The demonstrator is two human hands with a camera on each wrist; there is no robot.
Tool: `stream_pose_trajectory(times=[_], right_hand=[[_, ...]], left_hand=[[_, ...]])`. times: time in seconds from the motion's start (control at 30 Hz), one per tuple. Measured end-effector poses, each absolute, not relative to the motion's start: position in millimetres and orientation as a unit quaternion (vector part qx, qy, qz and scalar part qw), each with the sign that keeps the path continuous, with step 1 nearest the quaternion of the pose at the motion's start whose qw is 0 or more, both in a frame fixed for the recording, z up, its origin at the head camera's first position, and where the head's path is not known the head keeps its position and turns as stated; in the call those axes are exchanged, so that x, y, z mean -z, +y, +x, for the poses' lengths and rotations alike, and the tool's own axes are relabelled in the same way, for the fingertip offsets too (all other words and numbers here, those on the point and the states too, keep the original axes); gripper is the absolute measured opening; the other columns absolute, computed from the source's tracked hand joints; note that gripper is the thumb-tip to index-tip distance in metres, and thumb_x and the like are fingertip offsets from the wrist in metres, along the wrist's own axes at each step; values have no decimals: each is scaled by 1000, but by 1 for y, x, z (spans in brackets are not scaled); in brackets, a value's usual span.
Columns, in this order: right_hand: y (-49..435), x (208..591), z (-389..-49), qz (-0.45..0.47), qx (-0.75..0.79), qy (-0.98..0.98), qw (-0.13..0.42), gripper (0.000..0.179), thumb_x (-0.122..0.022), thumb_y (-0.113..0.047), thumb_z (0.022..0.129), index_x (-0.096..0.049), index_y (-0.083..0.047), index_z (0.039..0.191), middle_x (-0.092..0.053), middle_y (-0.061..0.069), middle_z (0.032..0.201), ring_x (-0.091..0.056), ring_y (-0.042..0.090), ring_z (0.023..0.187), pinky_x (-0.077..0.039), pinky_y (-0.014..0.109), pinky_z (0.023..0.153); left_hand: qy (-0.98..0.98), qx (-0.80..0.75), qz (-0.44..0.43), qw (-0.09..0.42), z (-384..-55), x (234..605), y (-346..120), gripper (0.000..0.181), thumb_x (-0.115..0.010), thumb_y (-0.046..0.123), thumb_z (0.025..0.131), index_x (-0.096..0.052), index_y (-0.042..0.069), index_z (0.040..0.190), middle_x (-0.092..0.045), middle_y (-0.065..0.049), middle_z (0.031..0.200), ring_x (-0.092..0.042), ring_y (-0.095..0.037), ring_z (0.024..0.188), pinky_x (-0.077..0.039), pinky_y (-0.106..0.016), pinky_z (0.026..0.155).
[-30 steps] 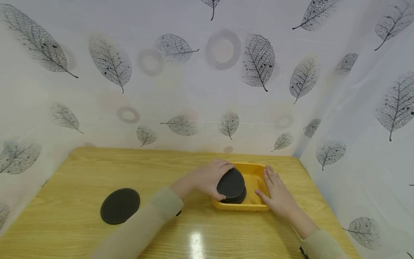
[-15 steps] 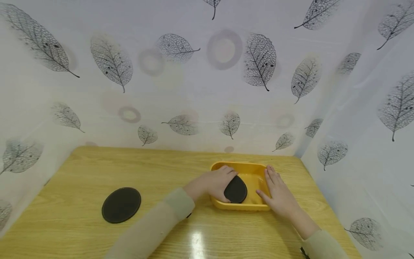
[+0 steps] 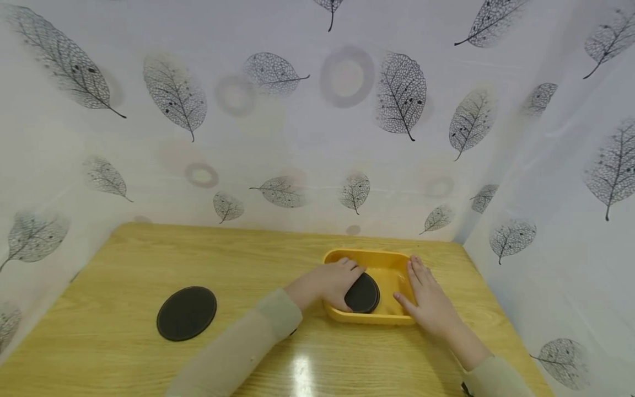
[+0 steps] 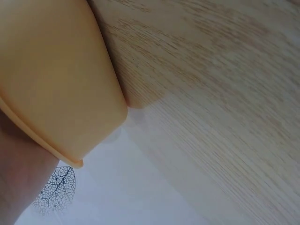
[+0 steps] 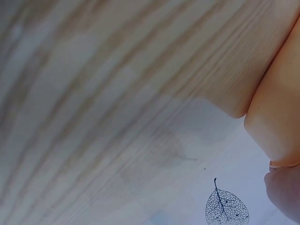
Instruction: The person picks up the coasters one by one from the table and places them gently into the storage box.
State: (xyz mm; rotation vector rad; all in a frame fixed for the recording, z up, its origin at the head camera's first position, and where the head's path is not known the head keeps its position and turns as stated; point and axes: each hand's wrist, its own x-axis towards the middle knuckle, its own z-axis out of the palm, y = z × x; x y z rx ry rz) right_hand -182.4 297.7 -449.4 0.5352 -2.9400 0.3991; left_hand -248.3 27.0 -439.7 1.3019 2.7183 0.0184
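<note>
A yellow plastic tray (image 3: pixel 369 318) stands at the table's back right. Within its left part lies a round black coaster (image 3: pixel 362 295), with another edge showing under it. My left hand (image 3: pixel 329 284) reaches over the tray's left wall and holds the coaster between thumb and fingers; the hand hides the coaster's left side. On the tray's right rim rests my right hand (image 3: pixel 430 300), fingers extended along the rim and thumb over the inside. The left wrist view shows the tray's outer wall (image 4: pixel 61 79); part of the right hand (image 5: pixel 286 187) touches the rim in the right wrist view.
Another flat black disc (image 3: pixel 187 313) lies on the wooden table (image 3: pixel 238 253), left of the left forearm. A white leaf-printed sheet (image 3: pixel 297 132) rises behind the table and along its sides.
My left hand has lowered the coaster from a tilted position onto the tray's bottom, moving slightly right. It has barely moved over the last half second. The right hand has stayed on the rim.
</note>
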Motion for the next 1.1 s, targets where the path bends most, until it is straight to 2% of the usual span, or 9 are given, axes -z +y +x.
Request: stream_pose_trajectory(times=[0.23, 0.47, 0.63, 0.73, 0.87, 1.1], right_hand=[[297, 449, -182, 177, -127, -974, 66, 85, -61, -41, 106, -28, 17, 159, -18, 32, 173, -20, 51, 160, -22, 65, 129], [299, 453, -183, 185, -131, -970, 89, 85, -61, -42, 105, -31, 17, 158, -21, 34, 171, -24, 53, 158, -23, 64, 129], [299, 457, -181, 187, -135, -968, 98, 85, -61, -41, 104, -31, 18, 157, -21, 35, 171, -24, 55, 157, -12, 52, 135], [298, 455, -181, 182, -141, -969, 86, 85, -61, -40, 105, -29, 17, 159, -18, 33, 172, -22, 53, 159, -9, 49, 136], [297, 452, -181, 175, -137, -972, 72, 85, -60, -41, 106, -27, 16, 160, -15, 31, 174, -19, 52, 160, -15, 56, 134], [297, 451, -181, 173, -135, -973, 67, 85, -59, -41, 106, -27, 17, 160, -15, 32, 173, -18, 52, 160, -19, 62, 131]], left_hand=[[899, -9, 433, 64, -247, 438, 25, 102, -80, 58, 87, -35, 13, 166, -48, -6, 161, -48, -20, 145, -47, -31, 118], [898, -34, 434, 63, -243, 434, 19, 86, -66, 57, 101, -34, 12, 167, -45, -7, 165, -44, -21, 151, -41, -33, 125], [896, -64, 438, 34, -238, 433, 2, 77, -61, 51, 106, -35, 10, 166, -45, -8, 165, -45, -22, 151, -41, -35, 126], [896, -90, 435, 24, -233, 433, -13, 79, -62, 48, 106, -32, 8, 167, -44, -9, 166, -44, -24, 153, -40, -38, 127], [894, -111, 434, 7, -225, 432, -36, 81, -66, 44, 105, -31, 5, 167, -44, -12, 165, -45, -28, 153, -40, -42, 127], [896, -127, 424, -34, -210, 430, -84, 82, -71, 41, 101, -36, 0, 163, -48, -17, 162, -50, -32, 148, -42, -46, 125]])
